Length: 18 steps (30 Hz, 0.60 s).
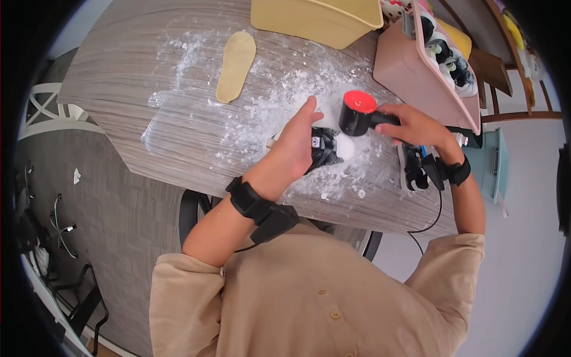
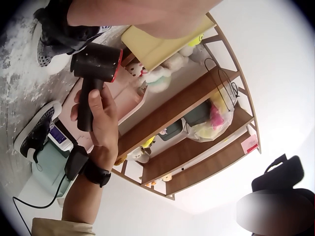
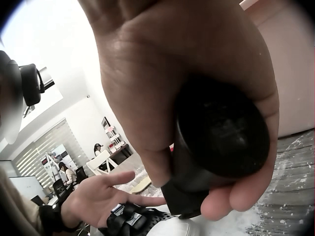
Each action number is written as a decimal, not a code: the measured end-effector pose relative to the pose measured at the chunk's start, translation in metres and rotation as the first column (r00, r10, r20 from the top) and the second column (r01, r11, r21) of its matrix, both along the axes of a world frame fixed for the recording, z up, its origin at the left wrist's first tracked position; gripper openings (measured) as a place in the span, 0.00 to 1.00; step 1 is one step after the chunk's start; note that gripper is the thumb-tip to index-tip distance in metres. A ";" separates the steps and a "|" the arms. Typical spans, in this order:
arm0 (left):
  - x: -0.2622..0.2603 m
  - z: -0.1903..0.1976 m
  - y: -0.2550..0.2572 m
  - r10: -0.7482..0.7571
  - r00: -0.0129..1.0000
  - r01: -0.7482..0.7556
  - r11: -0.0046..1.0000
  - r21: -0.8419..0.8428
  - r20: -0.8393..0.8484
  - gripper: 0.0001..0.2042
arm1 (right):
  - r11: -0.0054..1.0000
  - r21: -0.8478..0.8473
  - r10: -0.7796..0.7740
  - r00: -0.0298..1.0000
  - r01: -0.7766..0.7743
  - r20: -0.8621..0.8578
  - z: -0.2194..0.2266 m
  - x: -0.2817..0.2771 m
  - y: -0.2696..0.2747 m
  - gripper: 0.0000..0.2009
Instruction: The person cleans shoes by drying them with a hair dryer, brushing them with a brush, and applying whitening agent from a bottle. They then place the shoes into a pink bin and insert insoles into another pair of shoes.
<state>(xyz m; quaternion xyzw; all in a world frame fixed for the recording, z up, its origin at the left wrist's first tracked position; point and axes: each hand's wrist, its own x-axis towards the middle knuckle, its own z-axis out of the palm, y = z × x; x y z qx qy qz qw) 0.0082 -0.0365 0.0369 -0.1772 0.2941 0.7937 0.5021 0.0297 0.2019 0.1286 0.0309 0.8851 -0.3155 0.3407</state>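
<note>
My right hand grips the handle of a black hair dryer with a red round end. Its barrel stands close over the white toe of a black sneaker, with the red end facing up in the head view. The left hand is held beside that sneaker with its fingers straight and thumb raised; in the right wrist view the left palm shows, with fingertips right at the shoe's side. A buckle-like patch shows on the sneaker. The right hand hides part of the dryer in its own wrist view.
White powder is scattered over the wood-grain table. A tan insole lies at the far left. A yellow bin and a pink bin filled with shoes stand at the back. Another black sneaker sits at the right.
</note>
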 end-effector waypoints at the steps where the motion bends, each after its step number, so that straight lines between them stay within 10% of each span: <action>1: -0.004 -0.005 -0.004 -0.164 0.982 0.158 0.985 -0.071 -0.095 0.38 | 0.992 0.100 0.082 0.996 -0.080 -0.024 -0.001 0.011 0.001 0.19; 18: 0.001 -0.009 -0.007 -0.358 0.907 0.288 0.911 -0.295 -0.220 0.27 | 0.990 0.096 -0.065 0.932 0.105 -0.357 -0.026 0.093 0.003 0.25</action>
